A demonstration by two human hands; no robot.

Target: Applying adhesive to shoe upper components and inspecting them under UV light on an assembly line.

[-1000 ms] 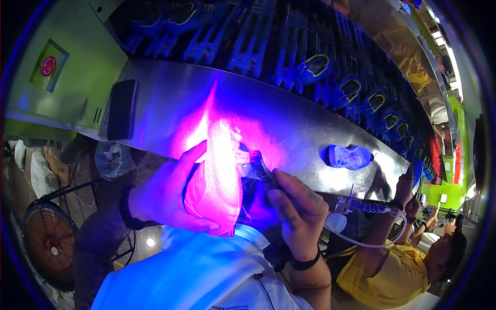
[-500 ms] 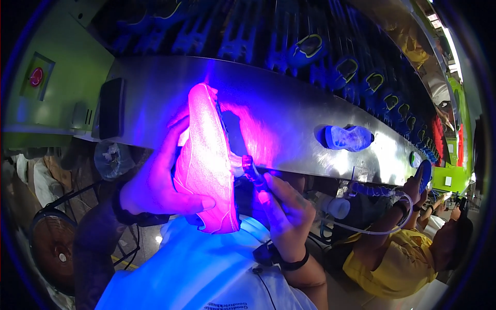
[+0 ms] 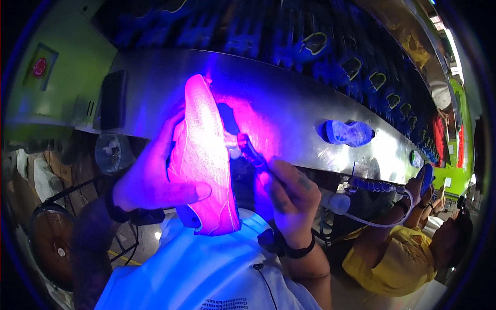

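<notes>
A shoe (image 3: 206, 155), glowing pink under violet light, stands tilted with its toe end pointing away from me. My left hand (image 3: 155, 181) is closed around its left side near the heel, the thumb pressed across the upper. In my right hand (image 3: 294, 199) is a brush (image 3: 250, 150) with a dark handle and a pale head, pinched between thumb and fingers. The pale head meets the right edge of the shoe, about midway along its length. Glare washes out the shoe's middle and hides detail at the contact.
Beyond my hands runs a metal bench (image 3: 294, 108) carrying a blue-lit shoe sole (image 3: 349, 133). A dark rack or conveyor (image 3: 268, 36) behind it bears several shoes. At right, a co-worker in yellow (image 3: 387, 258) handles a blue piece. A round fan (image 3: 51, 248) stands at lower left.
The shoe has rolled slightly, turning more of its side upward, and shifted a little left. The brush head has moved slightly up and left along the shoe's edge. Both hands keep their grips.
</notes>
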